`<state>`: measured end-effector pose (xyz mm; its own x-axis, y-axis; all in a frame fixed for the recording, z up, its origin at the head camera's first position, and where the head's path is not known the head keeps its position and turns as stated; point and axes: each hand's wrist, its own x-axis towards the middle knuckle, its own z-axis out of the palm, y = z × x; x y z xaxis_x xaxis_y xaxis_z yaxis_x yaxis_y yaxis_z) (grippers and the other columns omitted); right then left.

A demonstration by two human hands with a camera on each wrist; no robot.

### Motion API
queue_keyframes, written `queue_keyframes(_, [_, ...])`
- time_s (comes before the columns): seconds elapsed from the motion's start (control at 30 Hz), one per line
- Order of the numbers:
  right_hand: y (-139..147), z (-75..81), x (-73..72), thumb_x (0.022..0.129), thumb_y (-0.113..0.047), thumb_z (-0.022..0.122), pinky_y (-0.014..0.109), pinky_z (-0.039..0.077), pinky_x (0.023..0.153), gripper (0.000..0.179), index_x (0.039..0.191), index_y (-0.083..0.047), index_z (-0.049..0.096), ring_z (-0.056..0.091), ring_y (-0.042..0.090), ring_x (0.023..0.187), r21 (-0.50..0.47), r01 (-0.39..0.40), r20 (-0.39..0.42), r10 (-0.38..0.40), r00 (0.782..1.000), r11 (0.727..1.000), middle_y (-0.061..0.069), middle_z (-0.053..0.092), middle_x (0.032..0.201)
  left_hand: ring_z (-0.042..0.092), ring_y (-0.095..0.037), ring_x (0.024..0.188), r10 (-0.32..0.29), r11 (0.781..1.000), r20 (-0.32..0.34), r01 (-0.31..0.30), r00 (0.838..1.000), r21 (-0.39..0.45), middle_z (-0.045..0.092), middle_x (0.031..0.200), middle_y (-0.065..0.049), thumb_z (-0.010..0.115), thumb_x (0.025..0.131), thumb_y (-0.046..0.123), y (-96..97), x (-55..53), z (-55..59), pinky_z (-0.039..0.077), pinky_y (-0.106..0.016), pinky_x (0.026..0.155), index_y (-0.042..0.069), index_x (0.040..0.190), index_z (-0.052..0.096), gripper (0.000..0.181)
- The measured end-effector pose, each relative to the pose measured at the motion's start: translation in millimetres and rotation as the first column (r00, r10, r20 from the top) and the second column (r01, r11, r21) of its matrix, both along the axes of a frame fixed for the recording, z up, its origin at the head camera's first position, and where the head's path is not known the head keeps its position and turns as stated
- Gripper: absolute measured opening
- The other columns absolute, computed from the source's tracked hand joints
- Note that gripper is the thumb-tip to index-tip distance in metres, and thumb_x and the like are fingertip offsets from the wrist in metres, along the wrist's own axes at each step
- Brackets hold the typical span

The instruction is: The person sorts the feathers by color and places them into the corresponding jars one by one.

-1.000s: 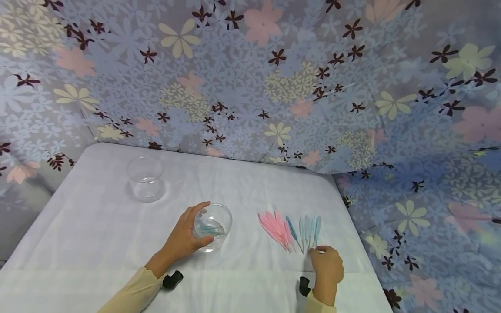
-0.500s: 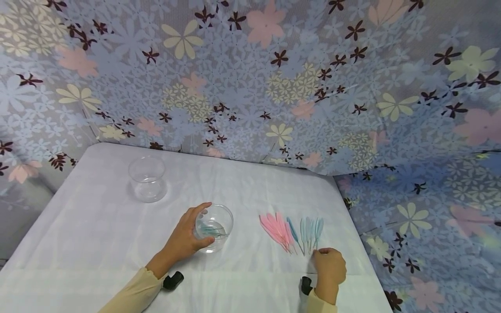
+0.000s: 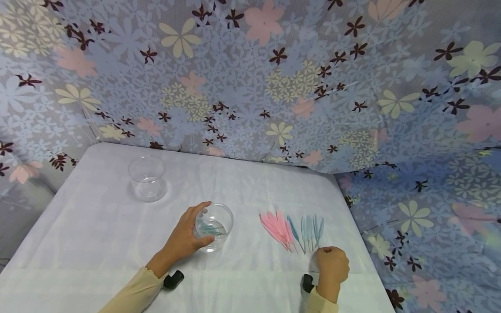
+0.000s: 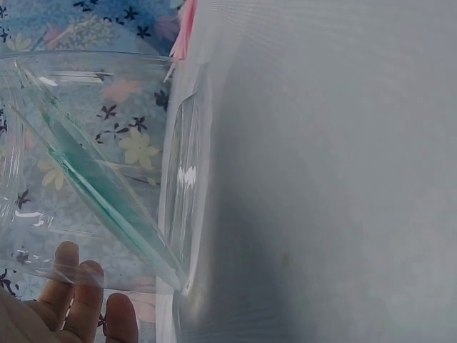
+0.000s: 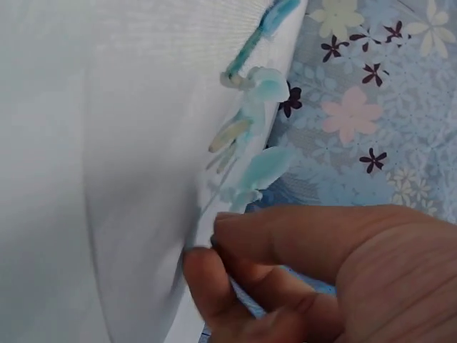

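Note:
My left hand grips the side of a clear round bowl, thumb near and fingers behind. Inside the bowl lie teal feathers, leaning against its wall in the left wrist view; I cannot tell how many. My right hand pinches the lower quill of the rightmost light blue feather, between thumb and forefinger. Just left of it lie a few more pale blue feathers, a darker blue feather and a fan of pink feathers. The right wrist view shows the pinching fingertips close up.
A second clear bowl stands at the back left of the white-covered table. Flowered cloth hangs behind the table and along its right side. Black wrist mounts sit at both wrists.
My right hand has slid slightly right, and the rightmost light blue feather has shifted right, away from its neighbours. My left hand and the bowl have stayed in place.

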<state>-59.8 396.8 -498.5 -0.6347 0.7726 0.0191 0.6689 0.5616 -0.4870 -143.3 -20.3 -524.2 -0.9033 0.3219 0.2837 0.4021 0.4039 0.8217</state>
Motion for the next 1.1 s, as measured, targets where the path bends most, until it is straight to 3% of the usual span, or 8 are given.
queue_keyframes(0.23, [-1,0.9,2.5,0.087,-0.018,0.066,0.050,0.046,0.069,0.019,0.087,-0.001,0.075,0.065,0.037,0.075,0.019,-0.029,-0.212,0.032,0.977,0.999,0.017,0.072,0.081,0.049,-0.031,0.125,0.002,1.000,0.015,-0.002,1.000,-0.006,0.052,0.135,-0.007,0.082,0.076,0.046,0.5,1.2,2.5,0.045,-0.060,0.096,0.039,0.152,0.035,0.090])
queue_keyframes(0.4, [-4,2.3,-0.2,0.090,-0.019,0.069,0.036,0.045,0.061,0.019,0.094,-0.003,0.078,0.066,0.034,0.079,0.009,-0.058,-0.322,0.058,0.945,0.998,0.018,0.074,0.089,0.049,-0.031,0.124,0.002,1.000,0.016,-0.002,1.000,-0.002,0.052,0.134,-0.008,0.082,0.076,0.045,0.5,1.7,3.6,0.045,-0.060,0.095,0.033,0.153,0.036,0.090])
queue_keyframes(0.53, [-6,4.6,-3.2,0.090,-0.018,0.071,0.027,0.041,0.053,0.018,0.098,-0.005,0.079,0.059,0.020,0.066,0.013,-0.068,-0.389,0.068,0.919,0.998,0.017,0.075,0.091,0.049,-0.030,0.124,0.000,1.000,0.016,0.000,1.000,0.001,0.052,0.134,-0.006,0.082,0.075,0.044,0.6,1.4,2.9,0.045,-0.059,0.095,0.031,0.153,0.037,0.091])
queue_keyframes(0.73, [-8,10.0,-4.9,0.090,-0.016,0.071,0.021,0.038,0.047,0.015,0.095,-0.006,0.080,0.047,0.001,0.053,0.035,-0.060,-0.442,0.069,0.895,0.998,0.015,0.075,0.087,0.049,-0.030,0.124,-0.007,1.000,0.015,0.007,1.000,-0.004,0.052,0.135,-0.007,0.081,0.076,0.048,0.5,0.9,1.2,0.045,-0.059,0.095,0.036,0.153,0.035,0.090])
queue_keyframes(1.1, [-13,21.6,-2.6,0.089,-0.013,0.072,0.016,0.038,0.050,0.016,0.101,-0.004,0.079,0.048,0.000,0.058,0.047,-0.083,-0.469,0.095,0.878,0.995,0.016,0.075,0.089,0.049,-0.030,0.124,-0.008,1.000,0.023,0.008,1.000,-0.011,0.052,0.134,-0.007,0.082,0.076,0.047,0.2,1.0,4.7,0.045,-0.060,0.095,0.035,0.152,0.035,0.090])
